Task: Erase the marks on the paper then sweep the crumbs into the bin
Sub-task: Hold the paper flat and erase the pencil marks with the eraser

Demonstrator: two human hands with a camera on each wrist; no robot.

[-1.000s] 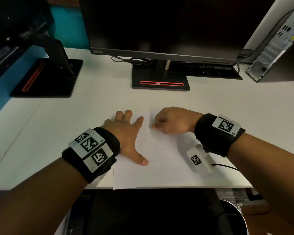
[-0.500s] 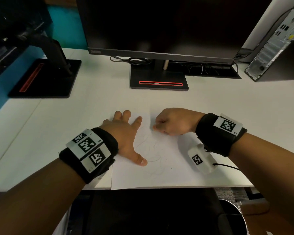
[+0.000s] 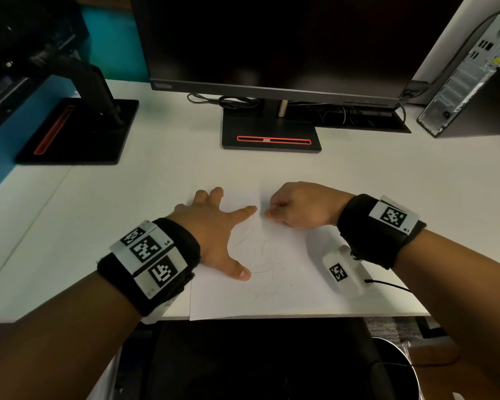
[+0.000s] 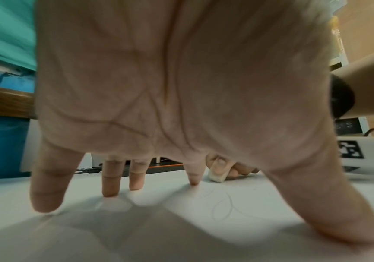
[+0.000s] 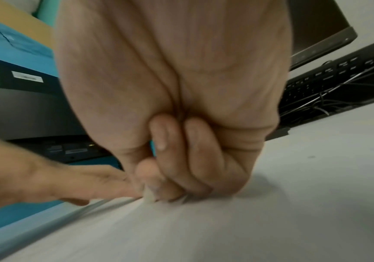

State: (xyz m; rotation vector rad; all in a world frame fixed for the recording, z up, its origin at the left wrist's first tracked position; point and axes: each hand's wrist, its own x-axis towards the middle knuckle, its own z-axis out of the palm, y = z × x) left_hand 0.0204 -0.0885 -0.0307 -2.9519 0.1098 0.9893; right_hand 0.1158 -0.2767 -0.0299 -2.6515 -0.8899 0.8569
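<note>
From the head view, I see the paper (image 3: 274,272) at the near edge of the white desk (image 3: 156,197). The left hand (image 3: 214,229) lies flat on the paper's left part with fingers spread and straight. The right hand (image 3: 298,206) is curled at the paper's far side, fingertips just beside the left forefinger. Faint pencil marks (image 3: 260,255) lie on the paper between the hands. A monitor stand (image 3: 272,134) is beyond the paper; a round bin (image 3: 396,368) is under the desk edge, its contents I cannot tell.

From the left wrist view, the right fingers pinch a white eraser (image 4: 216,176) against the paper.

From the right wrist view, the eraser (image 5: 149,196) touches the paper under the curled fingertips, blurred.
</note>
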